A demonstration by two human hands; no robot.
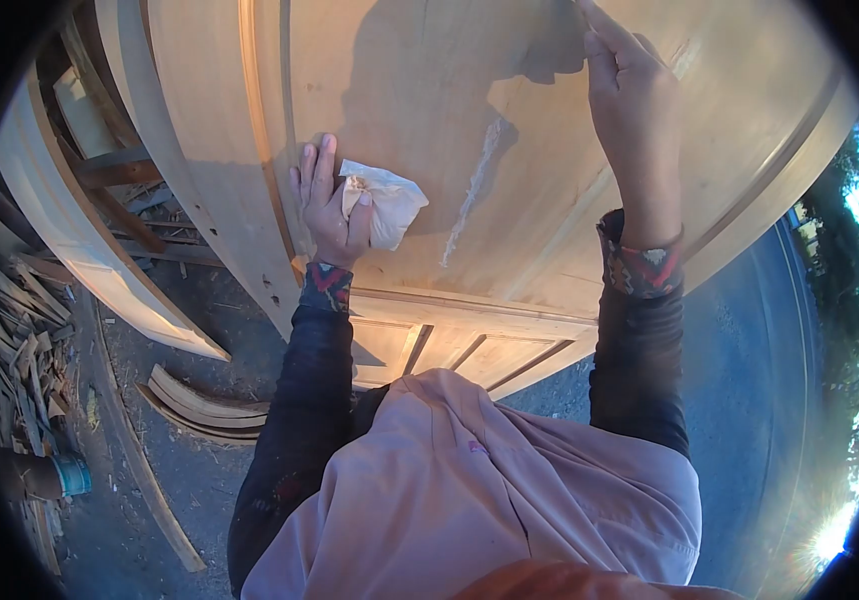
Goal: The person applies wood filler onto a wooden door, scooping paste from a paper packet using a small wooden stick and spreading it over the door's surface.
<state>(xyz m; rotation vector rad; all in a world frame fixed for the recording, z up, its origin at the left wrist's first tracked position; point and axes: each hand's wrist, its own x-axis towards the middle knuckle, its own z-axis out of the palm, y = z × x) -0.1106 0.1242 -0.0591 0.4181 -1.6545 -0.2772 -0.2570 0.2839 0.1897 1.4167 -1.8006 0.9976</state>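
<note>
A broad pale wooden panel (409,110), like a door with raised mouldings, lies before me. My left hand (334,215) rests at its left side, with the thumb over a crumpled white plastic bag (392,207) and the fingers stretched along the wood. Some tan stuff shows at the bag's open mouth. Right of the bag, a rough whitish streak (471,195) runs down the panel. My right hand (634,95) is over the upper right of the panel, fingers closed and the index pointing forward. What it grips is cut off at the top edge.
Curved wooden boards (114,285) stand to the left of the panel. Curved offcuts (204,410) and a long strip (139,460) lie on the ground, near a heap of scrap wood (34,390). A teal-rimmed container (71,475) is at lower left. Paved ground (729,400) lies right.
</note>
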